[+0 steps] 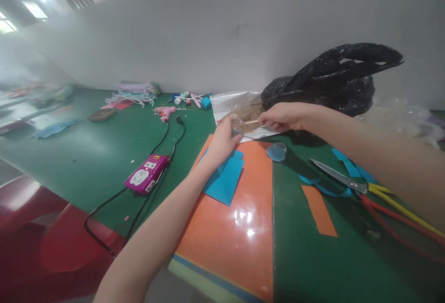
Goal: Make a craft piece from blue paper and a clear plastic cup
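My right hand (pixel 276 116) is closed in a pinch around a thin wooden stick (pixel 253 122), which points left toward my other hand. My left hand (pixel 225 135) curls around a small clear plastic thing (pixel 237 121) at the stick's far end; its exact kind is hard to make out. Under both hands lies a white plastic sheet (pixel 225 104) with brown material (pixel 251 112) on it. Below my left wrist, a blue paper piece (pixel 225 180) rests on a shiny orange sheet pack (pixel 243 238). A round translucent bluish disc (pixel 276 152) sits at the pack's upper right corner.
Large scissors (pixel 363 187) with red and yellow handles lie right, near an orange paper strip (pixel 319 210) and blue scraps (pixel 327 187). A black plastic bag (pixel 323 80) stands behind. Left are a purple power strip (pixel 146 174) with cables and a pink glue gun (pixel 165 112).
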A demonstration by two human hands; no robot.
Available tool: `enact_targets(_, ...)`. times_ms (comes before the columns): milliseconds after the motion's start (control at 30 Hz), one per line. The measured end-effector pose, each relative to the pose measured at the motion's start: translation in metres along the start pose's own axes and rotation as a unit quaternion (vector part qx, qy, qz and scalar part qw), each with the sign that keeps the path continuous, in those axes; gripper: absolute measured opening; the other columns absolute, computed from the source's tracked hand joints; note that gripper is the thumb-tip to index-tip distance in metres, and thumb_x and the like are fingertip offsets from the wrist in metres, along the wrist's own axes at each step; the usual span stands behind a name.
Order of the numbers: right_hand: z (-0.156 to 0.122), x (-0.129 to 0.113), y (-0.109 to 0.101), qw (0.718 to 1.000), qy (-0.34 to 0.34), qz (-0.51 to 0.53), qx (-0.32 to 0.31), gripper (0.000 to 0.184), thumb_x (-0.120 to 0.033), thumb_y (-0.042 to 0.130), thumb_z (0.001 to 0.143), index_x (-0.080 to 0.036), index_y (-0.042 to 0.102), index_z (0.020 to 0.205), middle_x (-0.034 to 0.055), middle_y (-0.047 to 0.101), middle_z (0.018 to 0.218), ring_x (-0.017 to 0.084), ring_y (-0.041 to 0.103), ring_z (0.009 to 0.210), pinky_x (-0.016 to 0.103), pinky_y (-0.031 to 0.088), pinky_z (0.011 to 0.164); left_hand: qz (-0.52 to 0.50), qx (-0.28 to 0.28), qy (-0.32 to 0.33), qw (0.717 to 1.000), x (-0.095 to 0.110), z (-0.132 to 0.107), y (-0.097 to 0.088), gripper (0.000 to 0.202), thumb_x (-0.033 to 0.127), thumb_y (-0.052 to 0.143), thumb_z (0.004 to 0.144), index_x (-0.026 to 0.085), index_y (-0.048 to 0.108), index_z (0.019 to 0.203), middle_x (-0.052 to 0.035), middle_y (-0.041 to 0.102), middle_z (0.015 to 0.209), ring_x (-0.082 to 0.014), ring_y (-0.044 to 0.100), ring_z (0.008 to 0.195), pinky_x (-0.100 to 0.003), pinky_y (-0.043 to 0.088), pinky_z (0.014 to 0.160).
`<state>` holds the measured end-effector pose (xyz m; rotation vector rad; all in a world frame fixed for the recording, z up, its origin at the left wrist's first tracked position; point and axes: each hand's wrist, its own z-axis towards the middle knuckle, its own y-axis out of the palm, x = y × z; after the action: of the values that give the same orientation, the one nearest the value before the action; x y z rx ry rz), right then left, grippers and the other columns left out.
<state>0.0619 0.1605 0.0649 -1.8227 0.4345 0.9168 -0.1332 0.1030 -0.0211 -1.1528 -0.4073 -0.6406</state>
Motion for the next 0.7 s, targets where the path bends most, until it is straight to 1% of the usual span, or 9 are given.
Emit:
enact_targets(100,0.004,-0.005,-0.003,0.999,0.036,0.015,-0.037,0.041,-0.021,0.065,0.093,-0.024,0.052,0.054,-0.0056,0.035,0.054,0.011,0.029,0.048,0.030,0.029,0.048,0.007,-0.002,-0.009,1.000,0.002,0.000,-0.001,0.045,0.011,0.069,0.085,0.014,0.055,0.128,-0.0178,0.071,0.121,-0.0305,0.066,0.117,-0.044,0.049,0.103)
enact_targets(133,0.005,-0.007,-0.004,0.999,0.035,0.010,-0.037,0.041,-0.021,0.065,0.093,-0.024,0.052,0.054,-0.0052,0.036,0.054,0.011,0.029,0.048,0.030,0.029,0.048,0.007,-0.002,-0.009,1.000,0.003,0.000,-0.002,0.046,0.012,0.068,0.085,0.014,0.055,0.129,-0.0179,0.071,0.121,-0.0307,0.066,0.117,-0.044,0.049,0.103)
enact_targets(233,0.007,-0.017,-0.005,0.998,0.032,-0.039,-0.023,0.043,-0.022,0.065,0.092,-0.025,0.048,0.052,-0.0034,0.037,0.055,0.013,0.033,0.051,0.033,0.030,0.051,0.007,-0.006,-0.014,1.000,0.005,-0.001,-0.003,0.046,0.012,0.067,0.085,0.014,0.054,0.129,-0.0179,0.071,0.122,-0.0310,0.066,0.118,-0.044,0.049,0.104)
enact_targets(367,0.008,-0.034,-0.004,0.994,0.034,-0.108,0.004,0.045,-0.022,0.067,0.089,-0.025,0.046,0.051,-0.0012,0.040,0.057,0.016,0.041,0.056,0.035,0.033,0.056,0.009,-0.009,-0.016,1.000,0.007,-0.003,-0.004,0.045,0.013,0.067,0.085,0.015,0.055,0.128,-0.0183,0.070,0.127,-0.0312,0.065,0.120,-0.045,0.049,0.104)
enact_targets(533,0.004,-0.045,-0.001,0.984,0.028,-0.175,0.023,0.036,-0.021,0.063,0.090,-0.024,0.052,0.055,0.0012,0.048,0.058,0.018,0.048,0.057,0.035,0.037,0.057,0.013,-0.008,-0.014,1.000,0.006,-0.003,-0.004,0.043,0.013,0.067,0.085,0.016,0.055,0.126,-0.0175,0.070,0.125,-0.0315,0.065,0.119,-0.045,0.049,0.104)
enact_targets(633,0.000,-0.044,0.000,0.974,0.003,-0.223,0.039,0.029,-0.023,0.063,0.088,-0.022,0.060,0.060,0.0027,0.054,0.060,0.020,0.053,0.061,0.034,0.037,0.058,0.009,-0.008,-0.013,1.000,0.006,-0.003,-0.004,0.044,0.011,0.067,0.085,0.017,0.055,0.127,-0.0165,0.071,0.126,-0.0312,0.065,0.121,-0.045,0.049,0.105)
enact_targets(700,-0.001,-0.041,0.000,0.966,-0.017,-0.255,0.047,0.026,-0.025,0.062,0.088,-0.021,0.064,0.063,0.0029,0.056,0.061,0.020,0.054,0.062,0.033,0.036,0.057,0.005,-0.008,-0.011,1.000,0.007,-0.003,-0.004,0.045,0.011,0.067,0.084,0.017,0.055,0.127,-0.0167,0.070,0.128,-0.0312,0.064,0.123,-0.045,0.048,0.106)
